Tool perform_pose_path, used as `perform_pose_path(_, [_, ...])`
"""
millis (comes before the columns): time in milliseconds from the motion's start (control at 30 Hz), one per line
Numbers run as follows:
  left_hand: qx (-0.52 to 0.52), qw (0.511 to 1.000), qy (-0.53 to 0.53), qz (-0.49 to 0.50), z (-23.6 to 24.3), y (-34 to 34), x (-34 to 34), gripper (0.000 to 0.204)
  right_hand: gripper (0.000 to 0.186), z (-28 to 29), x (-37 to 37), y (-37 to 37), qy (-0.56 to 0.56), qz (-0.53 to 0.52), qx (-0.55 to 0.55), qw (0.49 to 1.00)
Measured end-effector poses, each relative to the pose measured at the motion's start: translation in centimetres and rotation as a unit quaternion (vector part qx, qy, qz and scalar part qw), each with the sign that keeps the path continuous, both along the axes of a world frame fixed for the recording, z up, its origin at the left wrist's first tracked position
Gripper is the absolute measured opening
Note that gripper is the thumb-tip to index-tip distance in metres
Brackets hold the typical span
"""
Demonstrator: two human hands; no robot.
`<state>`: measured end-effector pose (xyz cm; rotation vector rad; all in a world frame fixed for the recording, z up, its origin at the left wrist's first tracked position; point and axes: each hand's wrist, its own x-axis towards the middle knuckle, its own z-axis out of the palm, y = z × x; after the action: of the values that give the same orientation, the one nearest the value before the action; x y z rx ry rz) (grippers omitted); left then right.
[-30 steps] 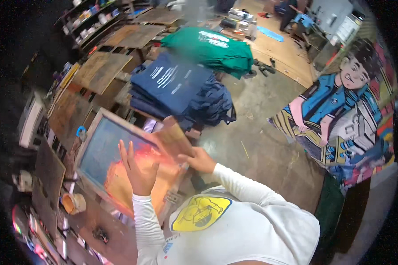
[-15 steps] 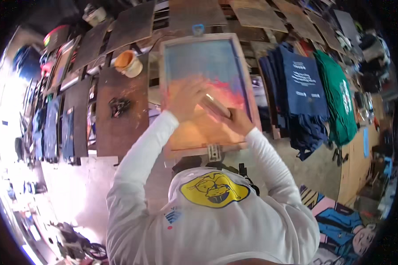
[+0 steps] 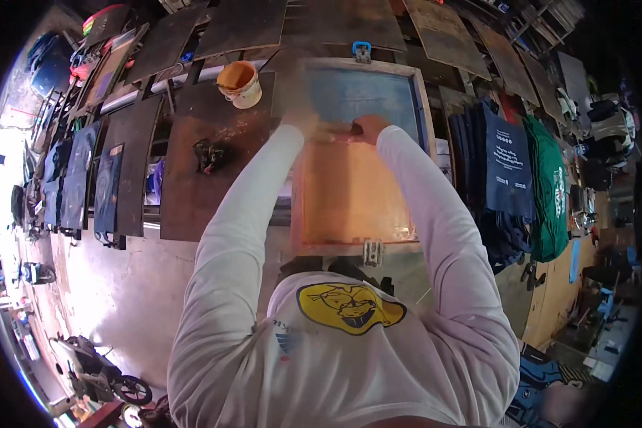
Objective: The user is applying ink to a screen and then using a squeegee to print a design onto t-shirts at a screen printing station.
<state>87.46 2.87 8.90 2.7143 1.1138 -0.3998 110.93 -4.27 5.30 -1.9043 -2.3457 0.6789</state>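
Note:
A wooden-framed printing screen (image 3: 301, 232) lies in front of me. Its mesh is blue at the far part and orange across the near part. My right hand (image 3: 371, 129) is closed around a squeegee, a bar-shaped tool (image 3: 344, 136) held crosswise over the mesh, mostly hidden by my hands. At the screen's left side, by the squeegee's other end, is my left hand (image 3: 308, 127); motion smears its fingers, so their grip is unclear. A metal hinge clamp (image 3: 373, 252) sits at the near frame edge, and a blue-handled clamp (image 3: 362, 51) at the far edge.
To the left, a dark board (image 3: 182, 178) bears an orange-stained bucket (image 3: 241, 87) and a dark crumpled lump (image 3: 207, 155). Navy printed fabric pieces (image 3: 508, 160) and green ones (image 3: 547, 189) hang at the right. More boards (image 3: 239, 28) line the far side.
Both hands and the squeegee have moved farther up the screen. The squeegee has turned from slanted to crosswise. Orange now covers the near mesh evenly. My view has shifted left.

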Motion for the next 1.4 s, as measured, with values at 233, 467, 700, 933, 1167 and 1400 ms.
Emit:
perform_pose_path(233, [0.012, 0.989, -0.140, -0.040, -4.0, 0.0, -1.6, 0.066, 0.043, -1.3, -2.2, -0.3, -0.106, -0.072, -0.032, 0.991])
perform_pose_path(467, [0.054, 0.988, -0.145, -0.020, -7.2, -10.9, -5.8, 0.052, 0.027, -0.8, -6.6, -11.0, -0.098, -0.132, -0.012, 0.986])
perform_pose_path(700, [-0.030, 0.970, -0.207, -0.124, -4.1, -6.7, -3.2, 0.042, 0.029, 0.5, -2.2, -8.0, -0.050, -0.034, -0.019, 0.998])
perform_pose_path(933, [-0.008, 0.992, -0.121, 0.035, -2.5, 2.5, 1.8, 0.042, 0.020, 1.2, -1.1, 1.6, -0.116, -0.145, 0.029, 0.982])
perform_pose_path(1167, [0.067, 0.973, -0.206, 0.076, -5.7, -4.5, -0.3, 0.046, 0.015, -1.8, -2.3, -4.3, -0.088, -0.156, 0.088, 0.980])
perform_pose_path(1400, [-0.069, 0.991, -0.100, 0.054, -2.3, -15.2, -4.5, 0.047, 0.010, -0.2, -5.0, -13.7, -0.061, -0.112, 0.037, 0.991])
